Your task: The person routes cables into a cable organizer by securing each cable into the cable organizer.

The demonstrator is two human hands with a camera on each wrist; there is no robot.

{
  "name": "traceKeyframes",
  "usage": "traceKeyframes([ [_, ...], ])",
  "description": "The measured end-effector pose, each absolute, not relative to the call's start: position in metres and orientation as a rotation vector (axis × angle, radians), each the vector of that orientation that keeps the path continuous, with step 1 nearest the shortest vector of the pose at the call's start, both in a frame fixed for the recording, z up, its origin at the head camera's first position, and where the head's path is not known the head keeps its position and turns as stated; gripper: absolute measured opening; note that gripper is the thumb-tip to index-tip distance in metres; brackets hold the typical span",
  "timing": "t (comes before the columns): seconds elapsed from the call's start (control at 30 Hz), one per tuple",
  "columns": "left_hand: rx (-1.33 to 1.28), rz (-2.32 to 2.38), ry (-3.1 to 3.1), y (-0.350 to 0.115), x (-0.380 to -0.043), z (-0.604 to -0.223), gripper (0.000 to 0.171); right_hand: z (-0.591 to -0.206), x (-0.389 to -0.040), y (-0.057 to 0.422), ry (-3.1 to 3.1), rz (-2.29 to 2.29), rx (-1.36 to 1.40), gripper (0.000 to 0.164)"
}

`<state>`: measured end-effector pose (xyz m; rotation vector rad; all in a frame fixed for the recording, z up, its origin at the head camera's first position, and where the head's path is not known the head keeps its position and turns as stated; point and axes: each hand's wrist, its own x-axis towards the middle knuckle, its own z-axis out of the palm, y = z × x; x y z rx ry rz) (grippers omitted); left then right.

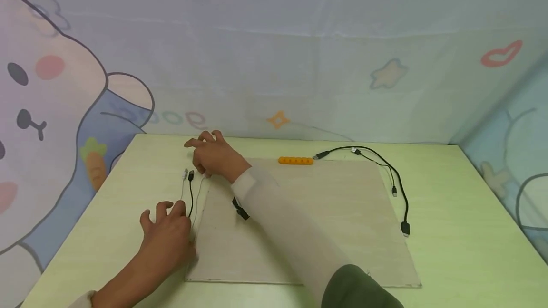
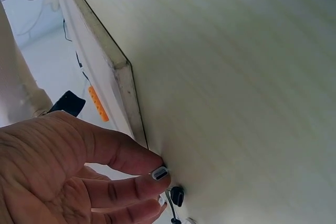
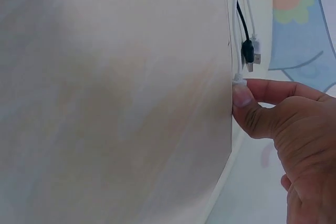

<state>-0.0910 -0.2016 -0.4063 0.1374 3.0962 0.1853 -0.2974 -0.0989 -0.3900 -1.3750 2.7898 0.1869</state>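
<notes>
A white charging cable (image 1: 197, 201) runs along the left edge of a flat beige board, between my two hands. My left hand (image 1: 167, 229) pinches its small connector (image 2: 159, 173) between thumb and forefinger, low by the board's near left corner. At the board's far left corner, my right hand (image 1: 216, 157) grips the other plug (image 3: 239, 81) with thumb and forefinger. Just left of this cable lie a short black USB cable (image 1: 191, 193) and a second white cable (image 1: 183, 185). The near ends of both are hidden behind my left hand in the head view.
The beige board (image 1: 334, 222) covers the middle of the pale table (image 1: 449, 213). An orange holder strip (image 1: 295, 160) sits at its far edge. On the right lie a thick black cable (image 1: 398, 179) and a thinner black one (image 1: 376, 161). A printed cloth (image 1: 274, 51) hangs behind.
</notes>
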Motion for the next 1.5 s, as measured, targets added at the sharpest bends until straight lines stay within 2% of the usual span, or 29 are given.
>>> traceKeyframes([
  [0.33, 0.114, 0.216, 3.112, -0.200, -0.090, -0.407, 0.022, -0.397, -0.297, -0.097, 2.781, 0.117, -1.294, 0.015],
  [0.63, 0.066, 0.235, 3.082, -0.202, -0.090, -0.405, 0.021, -0.403, -0.292, -0.097, 2.811, -0.013, -1.244, 0.029],
  [0.9, 0.074, 0.258, 3.093, -0.203, -0.091, -0.407, 0.019, -0.404, -0.289, -0.094, 2.882, 0.105, -1.275, 0.015],
  [1.17, 0.079, 0.263, 3.073, -0.200, -0.092, -0.410, 0.011, -0.411, -0.293, -0.089, 2.881, 0.180, -1.348, 0.011],
  [1.5, 0.084, 0.286, 3.138, -0.198, -0.091, -0.400, 0.015, -0.412, -0.299, -0.085, 2.900, 0.162, -1.369, 0.004],
])
